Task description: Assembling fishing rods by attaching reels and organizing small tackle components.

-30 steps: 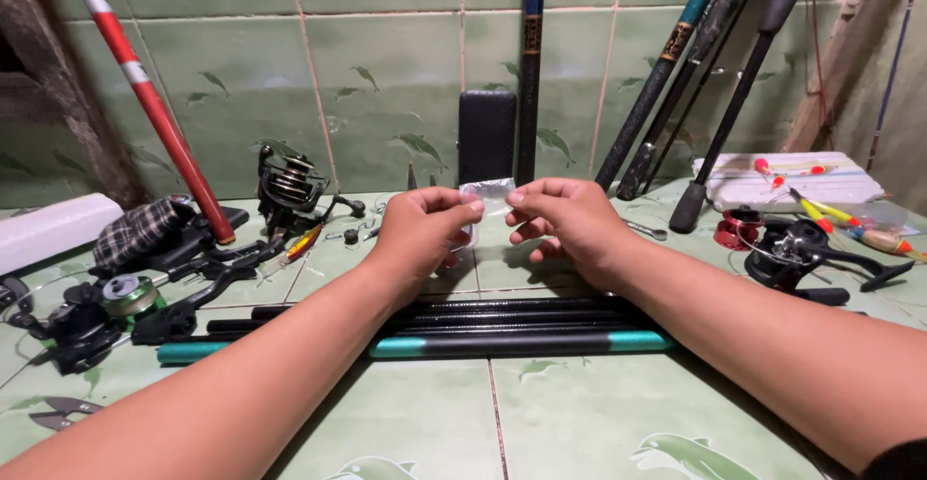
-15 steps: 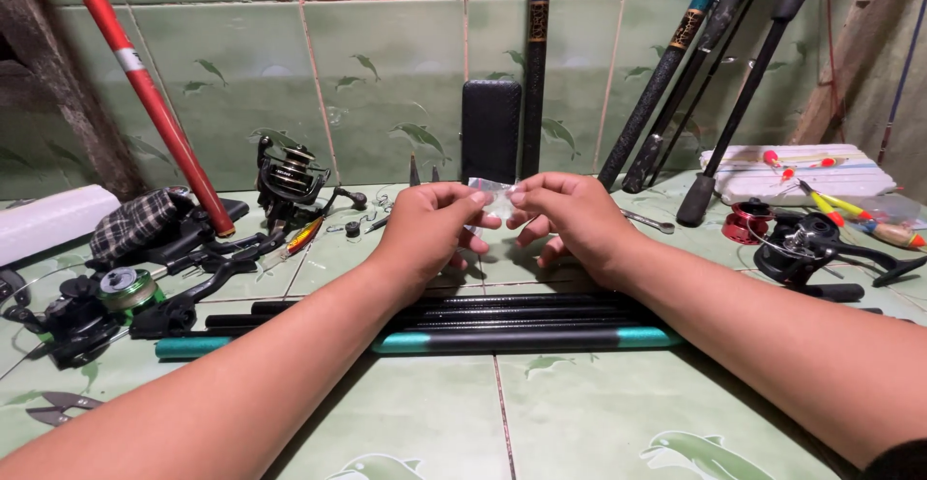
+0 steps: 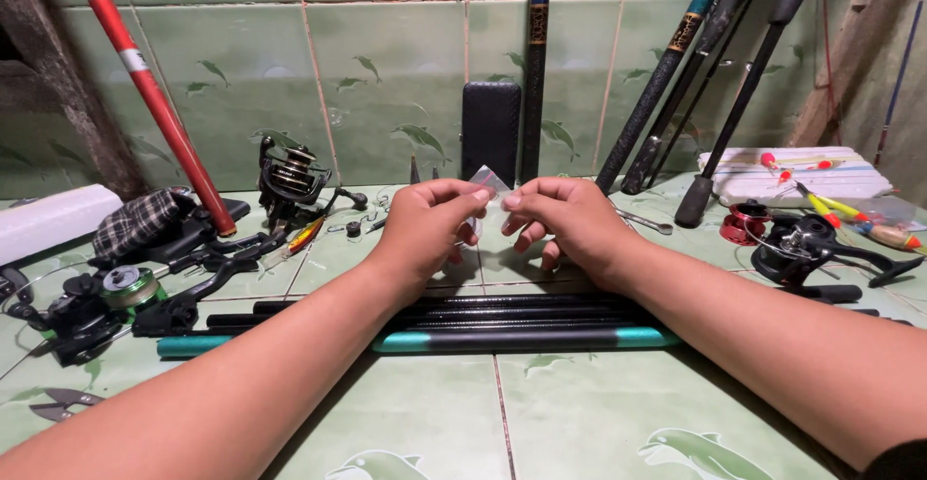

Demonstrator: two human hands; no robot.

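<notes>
Head camera, looking down at a green tiled counter [image 3: 579,422]: far left lies a black fishing reel with green line [image 3: 106,296], with a red-and-white rod [image 3: 154,103] leaning on the wall behind it and a second black spinning reel [image 3: 290,181] beside that. At centre the left hand [image 3: 425,234] and right hand [image 3: 570,224] meet, each pinching with thumb and forefinger a small clear plastic packet [image 3: 490,185] held above the bundle of black and teal rod sections [image 3: 502,325]. Right of them sits a black reel with a red spool [image 3: 801,243].
</notes>
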